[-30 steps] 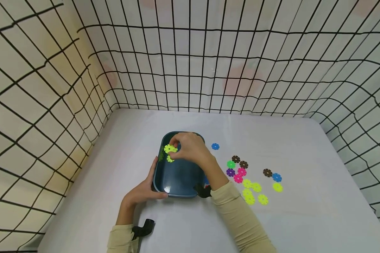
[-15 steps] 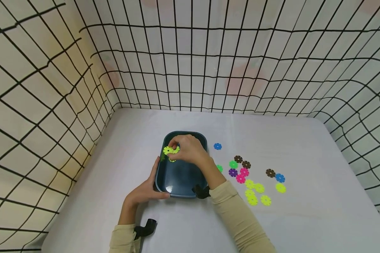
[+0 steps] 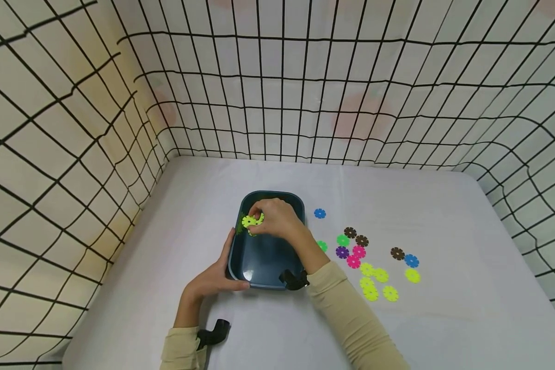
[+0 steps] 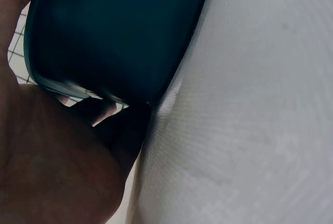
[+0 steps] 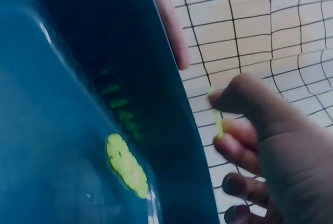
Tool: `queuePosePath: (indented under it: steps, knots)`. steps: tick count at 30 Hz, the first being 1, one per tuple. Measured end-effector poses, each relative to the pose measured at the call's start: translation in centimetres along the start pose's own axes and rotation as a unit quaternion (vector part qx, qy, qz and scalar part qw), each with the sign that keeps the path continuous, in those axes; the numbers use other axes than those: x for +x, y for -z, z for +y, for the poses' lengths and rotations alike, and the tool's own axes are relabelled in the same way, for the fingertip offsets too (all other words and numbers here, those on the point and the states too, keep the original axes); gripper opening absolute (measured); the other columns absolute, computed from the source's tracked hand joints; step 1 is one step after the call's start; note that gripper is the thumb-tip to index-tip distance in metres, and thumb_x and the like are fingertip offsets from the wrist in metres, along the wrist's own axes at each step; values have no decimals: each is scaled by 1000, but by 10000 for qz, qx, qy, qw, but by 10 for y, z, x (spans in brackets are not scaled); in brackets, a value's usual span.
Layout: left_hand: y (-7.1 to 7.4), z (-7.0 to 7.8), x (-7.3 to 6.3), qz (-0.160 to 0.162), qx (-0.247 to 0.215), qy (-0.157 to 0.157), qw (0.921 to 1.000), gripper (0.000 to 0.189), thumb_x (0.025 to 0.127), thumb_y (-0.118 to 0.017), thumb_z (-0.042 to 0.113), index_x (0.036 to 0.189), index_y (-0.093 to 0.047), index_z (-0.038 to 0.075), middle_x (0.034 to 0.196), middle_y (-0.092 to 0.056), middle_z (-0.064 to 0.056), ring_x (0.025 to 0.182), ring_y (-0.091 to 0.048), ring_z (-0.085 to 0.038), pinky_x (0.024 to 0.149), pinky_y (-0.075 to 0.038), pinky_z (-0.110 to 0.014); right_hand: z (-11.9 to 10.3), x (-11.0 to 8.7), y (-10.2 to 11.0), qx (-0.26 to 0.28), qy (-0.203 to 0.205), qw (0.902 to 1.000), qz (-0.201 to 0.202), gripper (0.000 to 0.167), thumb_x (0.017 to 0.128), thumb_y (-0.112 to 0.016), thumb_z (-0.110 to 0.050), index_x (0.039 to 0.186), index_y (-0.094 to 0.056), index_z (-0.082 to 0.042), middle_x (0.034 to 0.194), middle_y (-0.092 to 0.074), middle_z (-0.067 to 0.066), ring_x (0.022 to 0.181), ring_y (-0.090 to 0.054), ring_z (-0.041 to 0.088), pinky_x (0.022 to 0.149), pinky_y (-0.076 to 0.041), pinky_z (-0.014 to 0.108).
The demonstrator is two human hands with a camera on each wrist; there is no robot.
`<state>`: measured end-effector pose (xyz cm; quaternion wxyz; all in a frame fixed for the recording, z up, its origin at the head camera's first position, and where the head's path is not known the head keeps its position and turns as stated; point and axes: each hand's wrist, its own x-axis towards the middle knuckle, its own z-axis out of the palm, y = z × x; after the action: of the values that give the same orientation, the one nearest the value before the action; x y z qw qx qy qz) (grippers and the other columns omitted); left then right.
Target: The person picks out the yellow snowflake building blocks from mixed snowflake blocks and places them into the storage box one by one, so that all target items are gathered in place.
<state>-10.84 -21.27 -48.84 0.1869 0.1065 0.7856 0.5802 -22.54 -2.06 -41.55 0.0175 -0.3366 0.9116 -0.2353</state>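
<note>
A dark blue plastic tray (image 3: 263, 262) stands on the white table. My left hand (image 3: 213, 280) grips its near left corner, thumb along the front rim and fingers along the left wall. Over the tray's far left part, my right hand (image 3: 279, 218) pinches a yellow notched plastic disc (image 3: 248, 221) between thumb and forefinger. Seen edge-on in the right wrist view, that held disc (image 5: 219, 125) is thin, and the other fingers are bent. Below it, yellow discs (image 5: 126, 166) lie overlapping on the tray floor, their reflection showing on the wall.
Right of the tray lie several loose notched discs, among them yellow (image 3: 390, 293), pink (image 3: 353, 261), purple (image 3: 342, 252), brown (image 3: 397, 253) and blue (image 3: 319, 213) ones. A green disc (image 3: 321, 245) sits beside the right forearm. Black wire mesh (image 3: 282, 92) borders the table.
The right hand has shifted slightly left and lower over the tray with its yellow disc. A green disc beside the forearm has come into view. The left hand keeps its hold.
</note>
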Motion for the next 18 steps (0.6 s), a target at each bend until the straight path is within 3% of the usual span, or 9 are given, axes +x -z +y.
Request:
queuePosePath:
  steps: [8,18]
  knots:
    - [0,2,-1,20,-23,15,10000,130,71,-84,37,151,19,41,164,13,-5,147,-11,-36,114,-26,-61,14,4,-16,-229,-45,9988,-433,33,78,-78,-39,103,-73,-18,91,-70,-6,78,-61,8,71,-51,27]
    - [1,2,0,-10,26,-66,10000,129,73,-82,37,152,21,36,164,14,-8,147,-9,-36,114,-22,-62,23,8,-29,-323,58,9973,-652,28,78,-78,-38,99,-73,-20,86,-67,-8,75,-58,6,67,-49,25]
